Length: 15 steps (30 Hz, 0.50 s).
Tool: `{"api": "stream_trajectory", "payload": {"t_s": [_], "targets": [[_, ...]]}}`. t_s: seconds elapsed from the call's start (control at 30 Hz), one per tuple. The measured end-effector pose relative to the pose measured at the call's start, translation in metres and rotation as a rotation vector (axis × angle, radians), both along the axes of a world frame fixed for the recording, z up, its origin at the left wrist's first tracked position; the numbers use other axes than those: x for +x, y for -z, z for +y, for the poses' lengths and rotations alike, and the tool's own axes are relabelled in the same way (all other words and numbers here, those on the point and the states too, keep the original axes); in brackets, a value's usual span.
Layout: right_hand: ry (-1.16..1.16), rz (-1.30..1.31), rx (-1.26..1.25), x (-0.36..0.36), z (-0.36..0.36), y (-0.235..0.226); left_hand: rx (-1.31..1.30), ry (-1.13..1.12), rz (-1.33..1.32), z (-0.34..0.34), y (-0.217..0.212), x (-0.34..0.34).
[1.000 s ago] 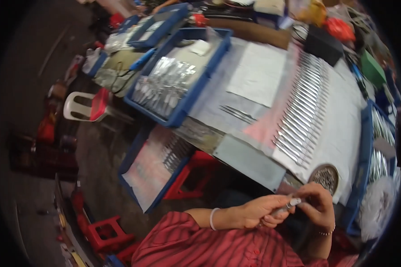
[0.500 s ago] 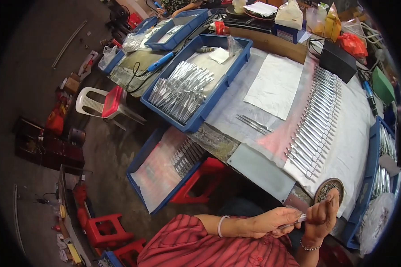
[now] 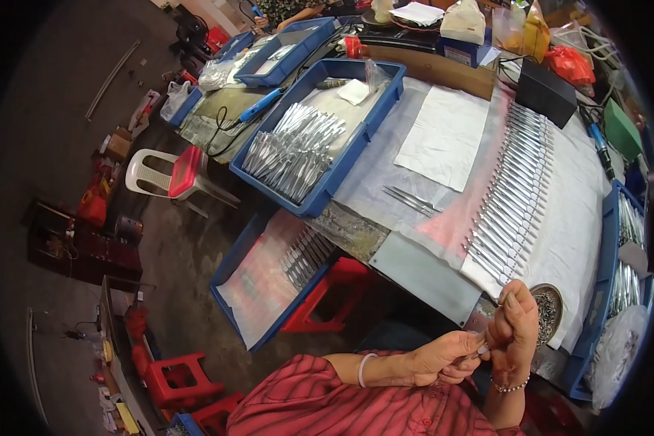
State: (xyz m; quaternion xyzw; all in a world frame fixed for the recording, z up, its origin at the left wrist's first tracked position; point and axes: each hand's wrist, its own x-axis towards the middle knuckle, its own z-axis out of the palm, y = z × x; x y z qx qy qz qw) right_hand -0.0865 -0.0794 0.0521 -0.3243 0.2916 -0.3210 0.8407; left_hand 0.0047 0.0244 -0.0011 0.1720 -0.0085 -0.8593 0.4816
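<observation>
Close to my body, my left hand [image 3: 447,357] is closed around a slim silver metal instrument [image 3: 482,349], of which only a short end shows between the hands. My right hand [image 3: 514,327] meets it there, thumb and fingers pinched together and raised; what they hold is too small to make out. Just behind the right hand, a round dish [image 3: 558,296] with many small metal parts is partly covered. Beyond my hands, a long row of silver instruments [image 3: 512,185] lies side by side on a white cloth [image 3: 570,218]. A few more thin instruments [image 3: 412,200] lie left of it.
A blue tray [image 3: 320,200] of piled silver instruments stands left on the table; a lower blue tray [image 3: 229,312] holds darker ones. Another blue bin [image 3: 585,349] stands at right. A black box [image 3: 545,94] sits behind the row. Red stools [image 3: 178,381] stand on the floor.
My right hand has shifted left and up, its fingers drawn into a tighter pinch, and more of the dish shows. My left hand has stayed nearly in place, still gripping the instrument.
</observation>
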Motion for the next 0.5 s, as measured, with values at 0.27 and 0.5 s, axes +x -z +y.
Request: {"api": "stream_trajectory", "payload": {"t_s": [0.27, 0.5], "targets": [[0.301, -0.093, 0.083, -0.005, 0.008, 0.012, 0.046, 0.04, -0.048, -0.008, -0.005, 0.004], [0.173, -0.011, -0.017, -0.013, 0.005, 0.011, 0.004, 0.08, -0.005, -0.01, 0.0, 0.0]]}}
